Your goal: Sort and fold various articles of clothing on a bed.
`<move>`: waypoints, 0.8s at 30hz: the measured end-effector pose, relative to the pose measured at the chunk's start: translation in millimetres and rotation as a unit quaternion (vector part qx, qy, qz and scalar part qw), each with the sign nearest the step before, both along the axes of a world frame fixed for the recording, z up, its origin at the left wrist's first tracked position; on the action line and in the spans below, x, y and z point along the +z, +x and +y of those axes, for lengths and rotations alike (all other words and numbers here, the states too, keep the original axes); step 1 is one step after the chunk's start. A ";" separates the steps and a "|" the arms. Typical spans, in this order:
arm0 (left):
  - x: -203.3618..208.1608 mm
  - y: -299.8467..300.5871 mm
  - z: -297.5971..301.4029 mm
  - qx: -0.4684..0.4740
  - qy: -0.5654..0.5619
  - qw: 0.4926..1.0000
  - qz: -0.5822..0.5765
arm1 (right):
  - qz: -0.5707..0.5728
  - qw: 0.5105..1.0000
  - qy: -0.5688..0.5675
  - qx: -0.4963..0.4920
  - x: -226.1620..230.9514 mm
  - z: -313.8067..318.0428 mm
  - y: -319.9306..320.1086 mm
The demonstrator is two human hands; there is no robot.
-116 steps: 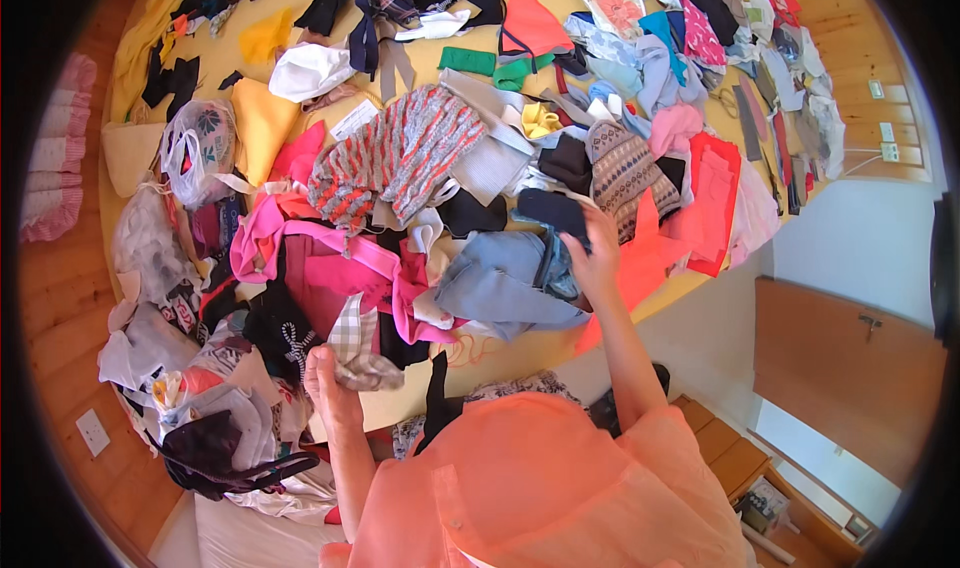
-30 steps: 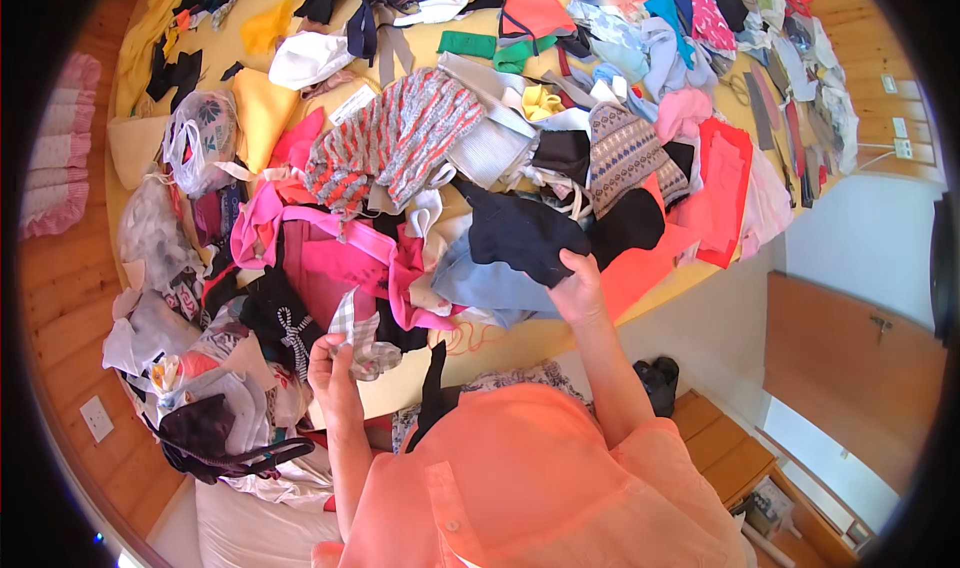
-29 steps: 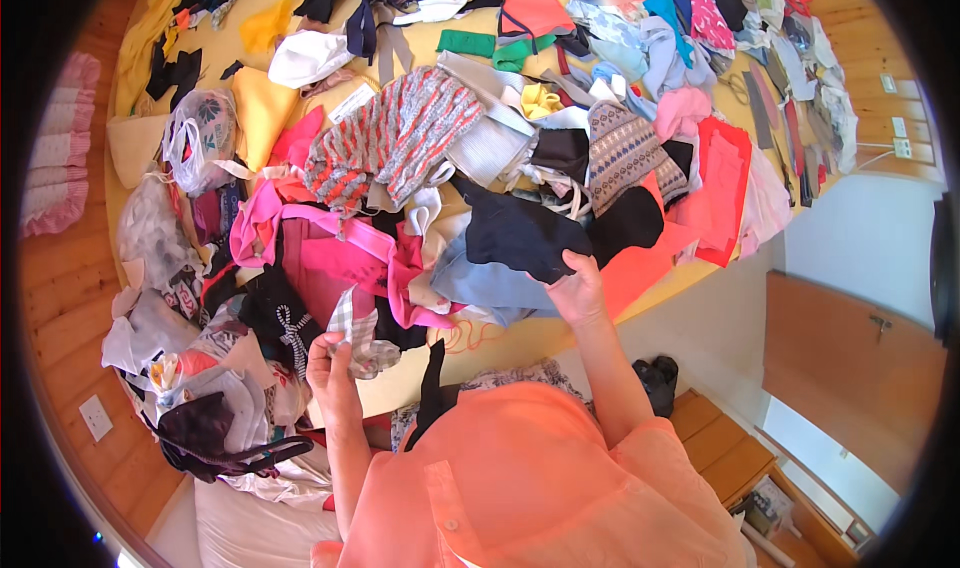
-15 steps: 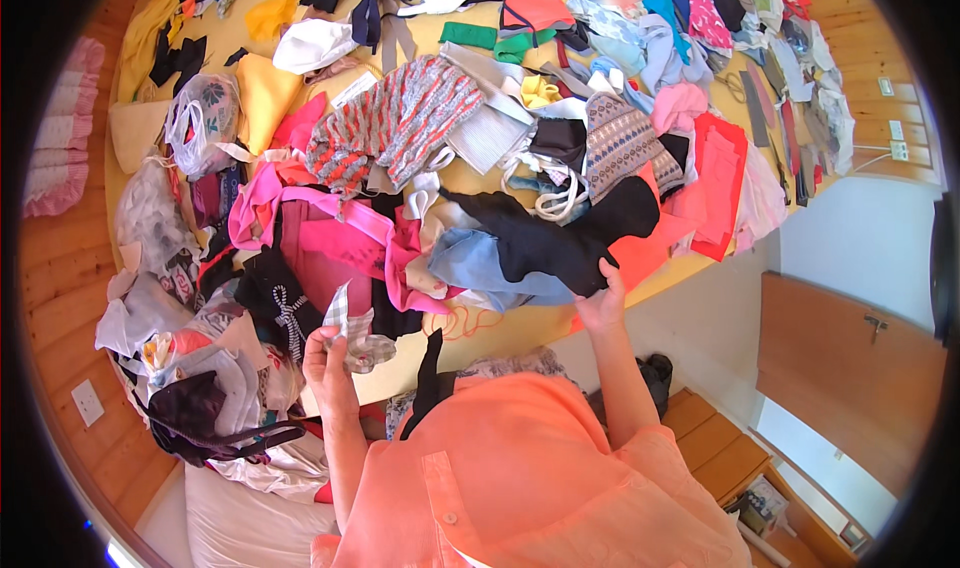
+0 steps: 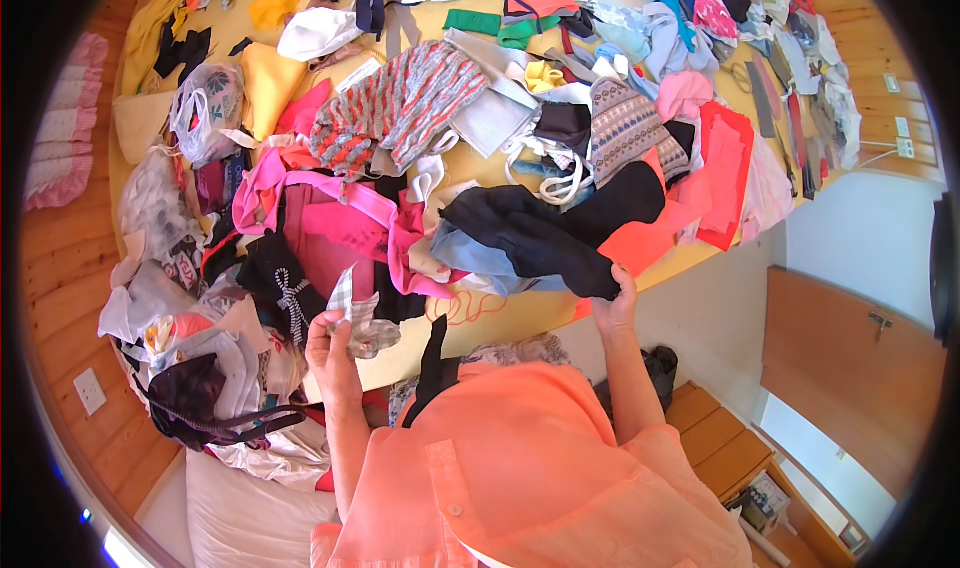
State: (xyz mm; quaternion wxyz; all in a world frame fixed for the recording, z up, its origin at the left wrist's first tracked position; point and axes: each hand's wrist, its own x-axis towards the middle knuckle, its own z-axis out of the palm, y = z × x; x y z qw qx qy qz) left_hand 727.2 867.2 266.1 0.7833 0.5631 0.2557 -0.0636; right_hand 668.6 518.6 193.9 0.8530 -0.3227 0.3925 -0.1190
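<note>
My left hand [image 5: 334, 346] pinches a small grey-and-white checked cloth scrap [image 5: 368, 334] just off the table's near edge. In my right hand [image 5: 615, 308] is the near corner of a black cloth [image 5: 535, 230], which stretches back over the heap. Partly covered by it lies a piece of light blue denim [image 5: 470, 258]. A coral-red cloth [image 5: 640, 243] is beside the right hand, and a patterned knit piece [image 5: 625, 128] lies behind the black cloth. Pink fabric [image 5: 345, 213] is heaped beyond the left hand.
Many garments and scraps cover the yellow table [image 5: 400, 373], including a grey-and-red striped knit [image 5: 400, 103]. Several plastic bags, one white [image 5: 205, 113], stand at the left. Scissors [image 5: 741, 78] lie at the far right. A wooden drawer unit [image 5: 715, 438] is at lower right.
My right hand has drawn the black cloth's near edge slightly right and down, and the cloth now lies flatter over more of the denim. My left hand keeps the checked scrap, barely moved.
</note>
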 end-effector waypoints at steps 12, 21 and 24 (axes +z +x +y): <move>5.8 -9.9 5.5 0.000 0.028 0.999 0.018 | -0.030 0.971 -0.029 0.236 14.2 17.6 7.4; 9.0 -12.1 -12.6 -0.366 0.448 0.797 -0.171 | -0.222 0.729 -0.079 0.642 92.8 129.6 73.7; 1.4 -10.7 -10.8 -0.372 0.422 0.803 -0.194 | -0.265 0.687 0.071 0.673 92.5 161.8 80.7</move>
